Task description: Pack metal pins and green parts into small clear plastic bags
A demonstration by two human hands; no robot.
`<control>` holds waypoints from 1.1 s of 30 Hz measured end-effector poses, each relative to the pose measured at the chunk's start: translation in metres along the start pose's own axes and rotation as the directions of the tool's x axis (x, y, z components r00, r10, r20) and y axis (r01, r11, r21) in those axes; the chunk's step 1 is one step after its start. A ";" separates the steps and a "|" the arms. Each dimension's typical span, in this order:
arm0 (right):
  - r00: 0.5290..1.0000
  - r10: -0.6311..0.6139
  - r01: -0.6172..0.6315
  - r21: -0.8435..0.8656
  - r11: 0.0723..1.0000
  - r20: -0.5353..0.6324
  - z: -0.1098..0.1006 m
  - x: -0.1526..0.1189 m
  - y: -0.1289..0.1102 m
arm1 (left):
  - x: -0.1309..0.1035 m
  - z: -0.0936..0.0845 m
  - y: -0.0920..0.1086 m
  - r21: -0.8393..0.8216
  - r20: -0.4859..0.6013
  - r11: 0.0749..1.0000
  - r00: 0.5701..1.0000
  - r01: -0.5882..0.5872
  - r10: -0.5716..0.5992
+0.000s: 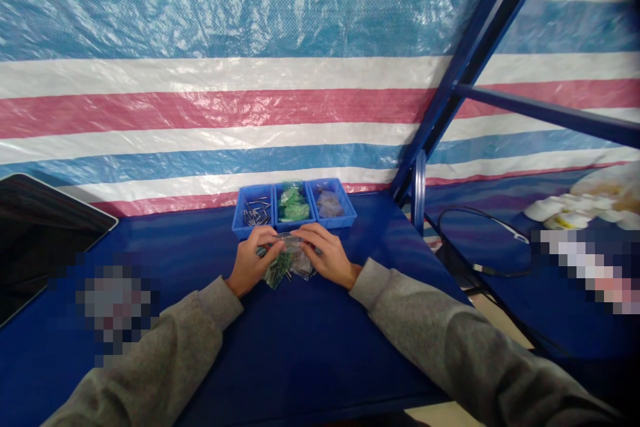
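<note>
Between my two hands is a small clear plastic bag (pixel 291 242), pinched at both ends above the table. My left hand (pixel 255 257) has thumb and fingers closed on its left side, and my right hand (pixel 327 255) is closed on its right side. Whether anything lies inside the bag is too small to tell. Under my hands, small packets with green contents (pixel 276 272) and clear packets (pixel 302 265) lie in a pile. Just beyond stand three joined blue bins: one with metal pins (pixel 257 212), one with green bags (pixel 293 203), one with clear bags (pixel 330 203).
The blue table (pixel 300 347) runs up to a striped plastic sheet (pixel 225 113). A dark screen (pixel 45 247) stands at the left. To the right are a blue metal frame (pixel 450 90), a black cable (pixel 480 271) and several white-capped containers (pixel 567 210).
</note>
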State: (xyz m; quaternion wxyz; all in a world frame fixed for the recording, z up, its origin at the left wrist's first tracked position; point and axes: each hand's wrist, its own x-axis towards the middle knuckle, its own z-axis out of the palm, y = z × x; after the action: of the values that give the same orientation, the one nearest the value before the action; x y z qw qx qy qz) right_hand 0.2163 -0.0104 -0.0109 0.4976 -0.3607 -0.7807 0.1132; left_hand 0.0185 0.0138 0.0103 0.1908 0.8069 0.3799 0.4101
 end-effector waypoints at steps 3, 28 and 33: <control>1.000 0.008 -0.008 -0.007 1.000 -0.005 0.001 -0.001 0.003 | 0.000 0.000 0.000 0.011 -0.006 1.000 1.000 0.002 -0.002; 0.937 0.333 -0.318 0.141 0.938 -0.103 0.001 0.003 0.004 | -0.001 -0.003 0.001 -0.107 0.052 0.992 0.997 0.065 -0.059; 0.814 0.574 -0.459 0.507 0.730 -0.090 -0.001 0.012 0.016 | -0.001 -0.002 0.000 -0.110 0.060 0.992 0.997 0.063 -0.057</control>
State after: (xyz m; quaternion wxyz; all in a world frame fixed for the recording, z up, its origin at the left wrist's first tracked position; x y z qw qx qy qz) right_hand 0.2210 0.0090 -0.0104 0.6074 -0.4463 -0.5318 0.3860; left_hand 0.0165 0.0132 0.0109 0.2585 0.7944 0.3748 0.4020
